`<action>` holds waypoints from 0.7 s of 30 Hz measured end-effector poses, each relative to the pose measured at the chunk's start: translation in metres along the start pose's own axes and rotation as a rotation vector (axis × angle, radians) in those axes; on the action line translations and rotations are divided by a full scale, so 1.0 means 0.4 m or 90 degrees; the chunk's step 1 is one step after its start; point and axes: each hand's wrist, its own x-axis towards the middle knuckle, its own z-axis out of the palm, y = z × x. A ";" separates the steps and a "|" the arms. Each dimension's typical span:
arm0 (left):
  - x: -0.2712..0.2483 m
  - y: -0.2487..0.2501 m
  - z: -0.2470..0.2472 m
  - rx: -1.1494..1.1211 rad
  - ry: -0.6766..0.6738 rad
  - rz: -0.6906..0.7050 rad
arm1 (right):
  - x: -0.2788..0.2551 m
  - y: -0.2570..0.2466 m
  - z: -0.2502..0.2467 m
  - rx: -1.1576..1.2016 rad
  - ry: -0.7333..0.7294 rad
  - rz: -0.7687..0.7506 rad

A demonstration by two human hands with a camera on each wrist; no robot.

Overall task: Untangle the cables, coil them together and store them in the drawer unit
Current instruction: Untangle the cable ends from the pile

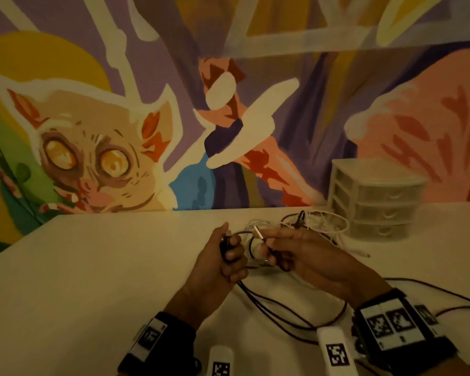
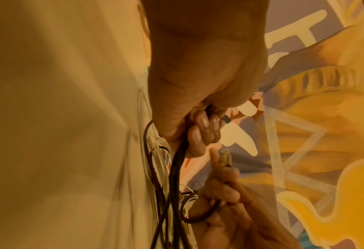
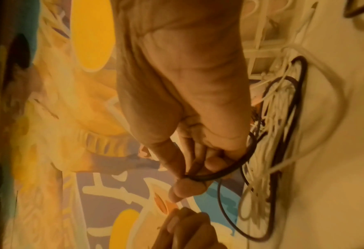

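In the head view, a thin black rubber-sheathed cable (image 1: 258,297) is gripped in the curled fingers of the left hand (image 1: 223,263), and a stretch of it is pinched by the right hand (image 1: 307,256), from whose fingertips a small pale plug end protrudes. Behind the hands, a loose heap of thin white cables (image 1: 323,226) is seen on the pale table (image 1: 106,267), with black loops threaded through it, just beside the white translucent plastic three-drawer unit (image 1: 377,202), whose drawers are shut. A risk is judged here: if the black cable is pulled hard, the loops could be drawn into a tighter knot, or the heap dragged against the unit. No readable writing is found; only square black-and-white coded markers are shown on the wristbands.

In the left wrist view, several black strands are seen clasped in the left hand, and a small connector is held up by the right hand (image 2: 226,198). A connector could be snagged in the white strands if it is fed through carelessly.

In the right wrist view, one black loop is pinched between thumb and fingers; the picture is blurred, and no lettering can be made out.
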 end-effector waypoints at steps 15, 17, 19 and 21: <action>-0.013 -0.014 0.019 0.113 0.068 0.102 | -0.030 0.015 0.070 -0.178 0.185 -0.140; -0.017 -0.013 0.030 0.216 0.092 0.135 | -0.036 0.007 0.075 -0.167 0.207 -0.148; -0.019 -0.015 0.035 0.286 0.125 0.175 | -0.030 0.009 0.072 -0.198 0.208 -0.136; -0.022 -0.013 0.038 0.297 0.151 0.203 | -0.019 0.019 0.058 -0.263 0.180 -0.088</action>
